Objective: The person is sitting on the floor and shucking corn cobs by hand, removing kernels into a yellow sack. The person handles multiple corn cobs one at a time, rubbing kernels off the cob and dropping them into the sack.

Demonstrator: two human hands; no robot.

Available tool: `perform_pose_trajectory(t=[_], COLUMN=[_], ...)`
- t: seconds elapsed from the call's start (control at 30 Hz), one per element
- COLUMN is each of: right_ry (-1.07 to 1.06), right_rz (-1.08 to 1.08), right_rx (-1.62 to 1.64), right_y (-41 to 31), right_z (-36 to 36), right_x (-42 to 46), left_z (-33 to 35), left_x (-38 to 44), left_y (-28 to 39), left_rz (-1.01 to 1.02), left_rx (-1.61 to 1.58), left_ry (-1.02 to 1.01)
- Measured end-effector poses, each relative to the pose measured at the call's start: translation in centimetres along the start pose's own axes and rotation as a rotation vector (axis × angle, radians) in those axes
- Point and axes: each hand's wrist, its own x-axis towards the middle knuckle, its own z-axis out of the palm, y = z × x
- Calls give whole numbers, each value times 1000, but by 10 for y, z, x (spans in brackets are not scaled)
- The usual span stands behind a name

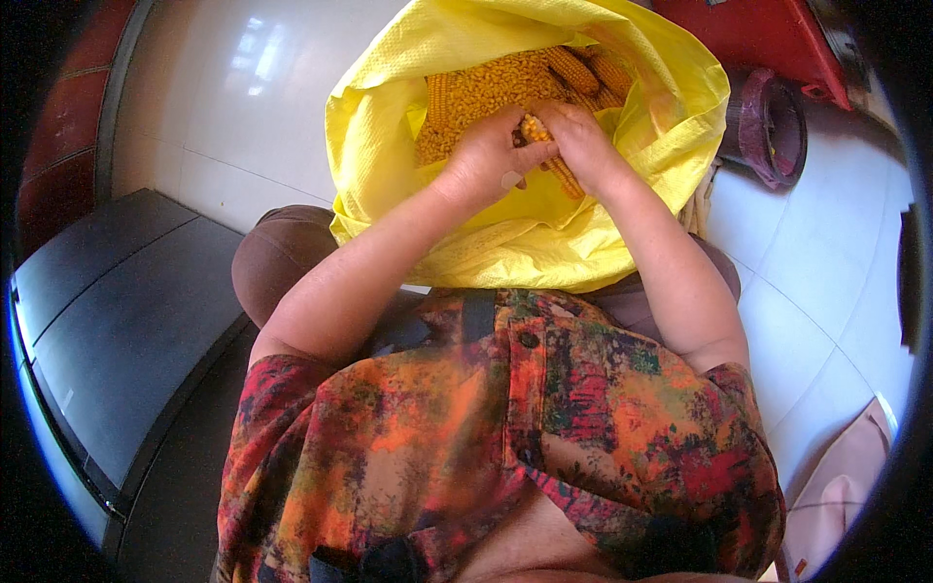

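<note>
A wide yellow woven plastic sack [379,175] stands open before me, its mouth rolled outward. Inside lie loose corn kernels [492,87] and several dried yellow corn cobs [572,69]. Both hands meet over the sack's mouth around one ear of corn [536,129], whose pale-tipped end shows between them. My left hand [488,146] grips it from the left, thumb across it; a small pale patch sticks near that wrist. My right hand [579,138] closes on it from the right. Just below, a length of yellow cob [565,178] shows; whether it belongs to the same ear is unclear.
The sack sits between my bent knees [280,255]. To its right, a dark bin with a purple liner [765,131] stands on the tiled floor [809,240], near a red piece of furniture [765,36]. Low dark furniture [138,291] is at my left.
</note>
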Motion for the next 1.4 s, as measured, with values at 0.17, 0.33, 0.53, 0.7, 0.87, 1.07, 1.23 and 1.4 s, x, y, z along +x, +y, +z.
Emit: perform_pose_trajectory(t=[0.17,0.33,0.53,0.7,0.87,1.07,1.23,1.4], right_ry=[-148,-250,-251,-87,-8,136,-63,-37], right_rz=[56,-28,-24,133,127,-21,73,92], right_rx=[37,-171,-83,-21,38,-191,162,25], right_y=[-32,-35,-29,-28,-19,-23,-26,-31], right_z=[4,2,1,3,0,15,9,7], right_x=[-13,-11,-11,-10,-4,-9,-10,-9], left_z=[-8,-12,-11,-7,-5,-9,-8,-15], left_x=[7,11,6,8,15,10,13,13], left_y=[1,-16,-8,-12,-14,-2,-9,-3], left_rz=[-20,-73,-78,-21,12,-47,62,-15], left_rx=[-155,-454,-505,-437,-485,-307,-489,-635], left_ry=[29,-24,-13,-8,-52,41,17,-50])
